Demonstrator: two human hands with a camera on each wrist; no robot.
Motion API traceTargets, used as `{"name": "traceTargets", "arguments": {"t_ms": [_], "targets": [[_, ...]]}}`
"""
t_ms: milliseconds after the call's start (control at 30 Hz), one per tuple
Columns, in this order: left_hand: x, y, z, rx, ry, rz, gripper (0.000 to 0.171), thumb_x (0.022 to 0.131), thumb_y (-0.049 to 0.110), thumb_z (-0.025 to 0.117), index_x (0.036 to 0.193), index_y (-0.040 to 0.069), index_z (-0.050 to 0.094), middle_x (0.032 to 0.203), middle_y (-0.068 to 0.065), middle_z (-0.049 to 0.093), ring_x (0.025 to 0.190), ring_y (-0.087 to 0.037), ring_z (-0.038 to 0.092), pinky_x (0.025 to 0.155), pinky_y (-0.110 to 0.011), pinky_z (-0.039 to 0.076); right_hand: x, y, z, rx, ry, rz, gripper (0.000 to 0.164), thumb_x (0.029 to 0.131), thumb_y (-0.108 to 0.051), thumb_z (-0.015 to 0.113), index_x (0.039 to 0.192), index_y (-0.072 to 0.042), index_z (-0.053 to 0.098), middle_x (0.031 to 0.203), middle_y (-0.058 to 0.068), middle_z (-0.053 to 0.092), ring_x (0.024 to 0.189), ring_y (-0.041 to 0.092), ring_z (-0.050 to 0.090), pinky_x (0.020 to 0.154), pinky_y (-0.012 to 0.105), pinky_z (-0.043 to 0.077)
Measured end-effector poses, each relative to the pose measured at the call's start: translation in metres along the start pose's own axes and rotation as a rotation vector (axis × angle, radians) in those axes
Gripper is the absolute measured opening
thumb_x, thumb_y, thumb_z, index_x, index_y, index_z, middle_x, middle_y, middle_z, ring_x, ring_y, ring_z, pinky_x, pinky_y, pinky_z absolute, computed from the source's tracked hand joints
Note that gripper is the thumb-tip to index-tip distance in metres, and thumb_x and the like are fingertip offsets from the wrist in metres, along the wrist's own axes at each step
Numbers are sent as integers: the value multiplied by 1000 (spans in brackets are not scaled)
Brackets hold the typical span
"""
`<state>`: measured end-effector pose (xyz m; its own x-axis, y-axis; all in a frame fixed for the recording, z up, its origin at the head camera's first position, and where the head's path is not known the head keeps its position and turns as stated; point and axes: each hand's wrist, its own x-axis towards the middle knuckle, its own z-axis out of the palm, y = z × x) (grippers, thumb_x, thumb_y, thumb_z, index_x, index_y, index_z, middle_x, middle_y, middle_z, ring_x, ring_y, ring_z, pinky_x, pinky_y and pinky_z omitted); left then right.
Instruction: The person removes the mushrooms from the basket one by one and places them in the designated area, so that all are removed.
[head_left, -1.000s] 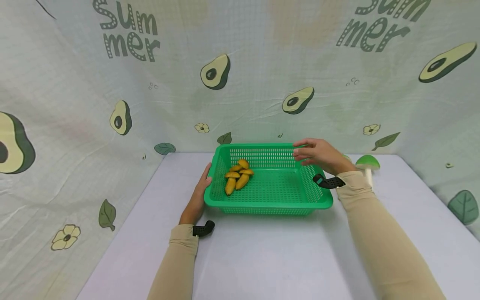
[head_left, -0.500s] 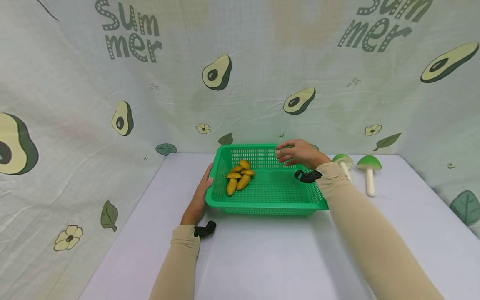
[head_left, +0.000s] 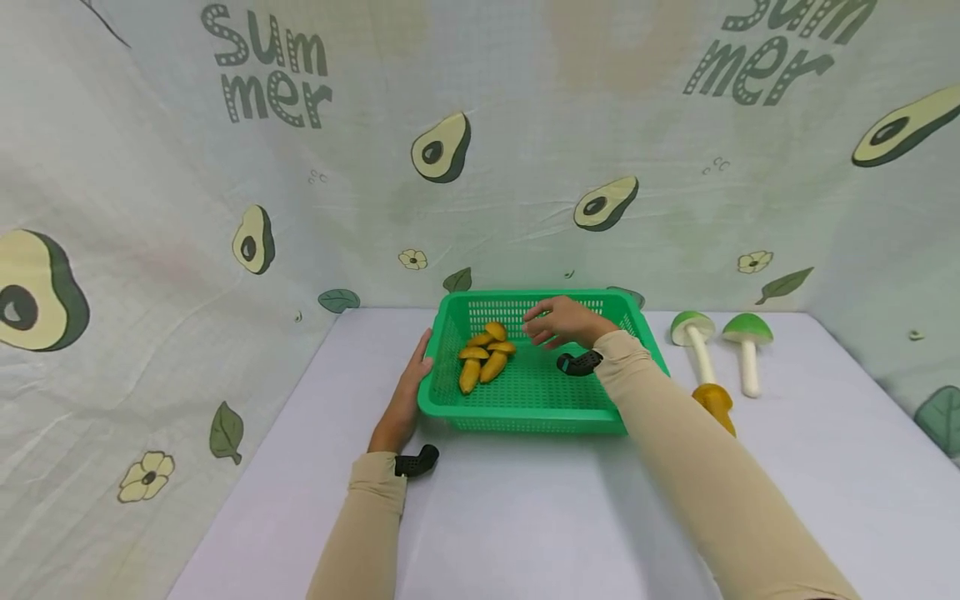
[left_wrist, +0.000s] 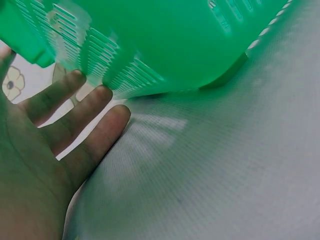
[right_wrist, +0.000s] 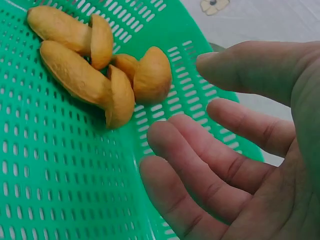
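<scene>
A green plastic basket [head_left: 525, 413] stands on the table. In its left part lie three yellow toy mushrooms [head_left: 471, 373], also close up in the right wrist view, where one mushroom [right_wrist: 75, 77] leans by the others. My left hand [head_left: 400, 404] rests against the basket's left side; in the left wrist view its fingers [left_wrist: 80, 117] are spread and fairly straight along the slotted wall. Over the basket hovers my right hand [head_left: 566, 321], to the right of the mushrooms. Its fingers [right_wrist: 200, 175] are relaxed and apart from the thumb, with nothing held.
Two green-capped toy mushrooms with white stems, a left one [head_left: 692, 327] and a right one [head_left: 748, 329], lie on the table right of the basket. Another yellow mushroom [head_left: 714, 398] lies nearer, partly behind my right sleeve. A printed cloth [head_left: 517, 150] hangs behind the table.
My right hand has moved left across the basket toward the yellow mushrooms. The right arm's shift has uncovered the mushrooms on the right. My left hand stays at the basket's side.
</scene>
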<state>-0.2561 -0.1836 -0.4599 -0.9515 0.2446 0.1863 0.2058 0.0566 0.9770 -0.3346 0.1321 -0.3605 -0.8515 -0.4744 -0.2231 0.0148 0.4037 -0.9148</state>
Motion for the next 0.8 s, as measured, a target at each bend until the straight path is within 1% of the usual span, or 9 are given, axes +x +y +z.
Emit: {"name": "traceTargets", "arguments": {"t_ms": [67, 200, 400, 500, 633, 733, 800], "targets": [[0, 0, 0, 1, 1, -1, 60, 105, 51, 32, 161, 40, 13, 163, 20, 11, 150, -9, 4, 119, -54, 1, 3, -1, 3, -5, -5, -4, 54, 99, -17, 64, 144, 6, 45, 134, 31, 55, 120, 46, 56, 99, 57, 47], [-1, 2, 1, 1, 10, 4, 63, 105, 51, 33, 162, 34, 12, 163, 19, 12, 150, -10, 5, 119, -54, 1, 6, -2, 9, -35, -13, 7, 51, 100, -16, 62, 143, 6, 46, 135, 32, 54, 120, 46, 56, 98, 57, 47], [-2, 5, 3, 2, 6, -18, 62, 105, 50, 34, 162, 38, 13, 163, 19, 12, 150, -11, 5, 119, -55, 3, 13, 4, 16, -99, -24, 28, 47, 99, -16, 63, 139, 5, 51, 129, 28, 59, 116, 43, 60, 95, 54, 50], [-3, 6, 2, 11, 17, -21, 62, 105, 49, 34, 162, 37, 13, 163, 19, 12, 150, -11, 6, 118, -56, 4, 16, 6, 20, -142, -36, 7, 47, 99, -17, 64, 138, 6, 52, 124, 27, 62, 112, 41, 63, 92, 51, 53], [-3, 7, 2, 17, 22, -16, 61, 106, 49, 34, 162, 37, 14, 163, 19, 13, 150, -11, 7, 118, -56, 4, 15, 6, 25, -217, -26, -20, 46, 97, -16, 65, 135, 8, 54, 117, 24, 64, 101, 35, 67, 83, 45, 57], [-3, 8, 3, 14, 20, -9, 60, 106, 48, 34, 161, 38, 14, 163, 19, 13, 150, -11, 7, 119, -55, 4, 16, 6, 29, -254, -13, -9, 45, 96, -14, 66, 134, 8, 55, 116, 25, 65, 99, 36, 68, 82, 45, 57], [-4, 8, 3, 11, 21, -7, 60, 106, 48, 34, 161, 38, 14, 163, 18, 13, 150, -11, 7, 119, -55, 3, 18, 8, 30, -262, -9, 9, 45, 96, -15, 67, 134, 6, 56, 118, 25, 65, 100, 37, 68, 83, 45, 57]]}}
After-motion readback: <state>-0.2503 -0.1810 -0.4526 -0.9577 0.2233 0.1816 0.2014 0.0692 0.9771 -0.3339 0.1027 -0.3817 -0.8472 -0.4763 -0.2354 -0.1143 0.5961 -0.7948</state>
